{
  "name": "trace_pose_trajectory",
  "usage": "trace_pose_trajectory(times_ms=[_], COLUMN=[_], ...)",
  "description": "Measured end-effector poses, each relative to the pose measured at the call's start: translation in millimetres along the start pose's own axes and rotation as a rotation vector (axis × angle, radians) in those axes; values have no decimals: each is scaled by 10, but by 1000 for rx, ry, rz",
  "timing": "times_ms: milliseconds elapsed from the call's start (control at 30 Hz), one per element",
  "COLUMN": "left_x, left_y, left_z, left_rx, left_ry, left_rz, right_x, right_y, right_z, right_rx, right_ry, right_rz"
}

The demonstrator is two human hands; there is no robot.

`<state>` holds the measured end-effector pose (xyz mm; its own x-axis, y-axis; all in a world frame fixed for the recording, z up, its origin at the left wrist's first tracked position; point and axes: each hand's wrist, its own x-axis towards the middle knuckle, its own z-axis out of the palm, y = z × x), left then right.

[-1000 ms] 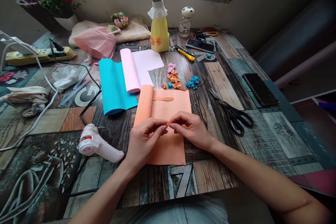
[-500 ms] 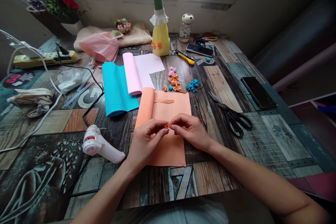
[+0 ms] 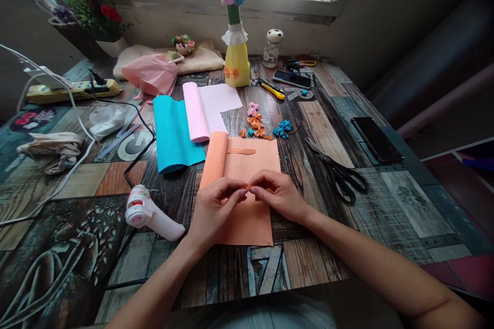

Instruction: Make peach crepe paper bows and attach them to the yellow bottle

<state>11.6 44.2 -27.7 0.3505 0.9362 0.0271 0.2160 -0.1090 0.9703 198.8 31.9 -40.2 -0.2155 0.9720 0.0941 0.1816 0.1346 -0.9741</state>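
My left hand (image 3: 216, 211) and my right hand (image 3: 278, 194) meet over an orange crepe paper sheet (image 3: 247, 164), fingertips pinched together on a tiny orange paper piece (image 3: 249, 186). Both hands are closed on it. A thin orange strip (image 3: 241, 151) lies on the sheet just beyond my fingers. Small folded paper flowers in orange (image 3: 257, 124), pink (image 3: 252, 109) and blue (image 3: 283, 127) sit farther back.
Black scissors (image 3: 337, 169) lie right of the sheet, a white glue gun (image 3: 152, 213) to its left. Blue (image 3: 173, 133) and pink (image 3: 204, 108) crepe rolls, a yellow bottle vase (image 3: 236, 59), a utility knife (image 3: 272, 88), two phones (image 3: 376, 139) and a power strip (image 3: 73, 90) surround them.
The view has tilted up slightly, showing more of the window. My hands stay pinched on the small orange piece, with only small finger movement.
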Motion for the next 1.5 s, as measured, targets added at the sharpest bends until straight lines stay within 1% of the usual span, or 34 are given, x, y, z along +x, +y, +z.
trace_pose_trajectory(times_ms=[200,400,600,967,1500], left_x=[8,15,15,14,8], left_y=[-13,-34,-6,-4,9], left_z=[10,-7,-8,-3,5], left_rx=[10,59,37,48,60], left_ry=[2,9,-18,0,1], left_rz=[7,25,3,18,22], right_x=[4,4,14,15,18], right_y=[-13,-21,-25,-8,-19], right_z=[-2,-3,3,10,22], right_rx=[-32,-18,-38,-24,-80], right_ry=[15,20,27,25,42], right_rz=[-22,-23,-29,-31,-51])
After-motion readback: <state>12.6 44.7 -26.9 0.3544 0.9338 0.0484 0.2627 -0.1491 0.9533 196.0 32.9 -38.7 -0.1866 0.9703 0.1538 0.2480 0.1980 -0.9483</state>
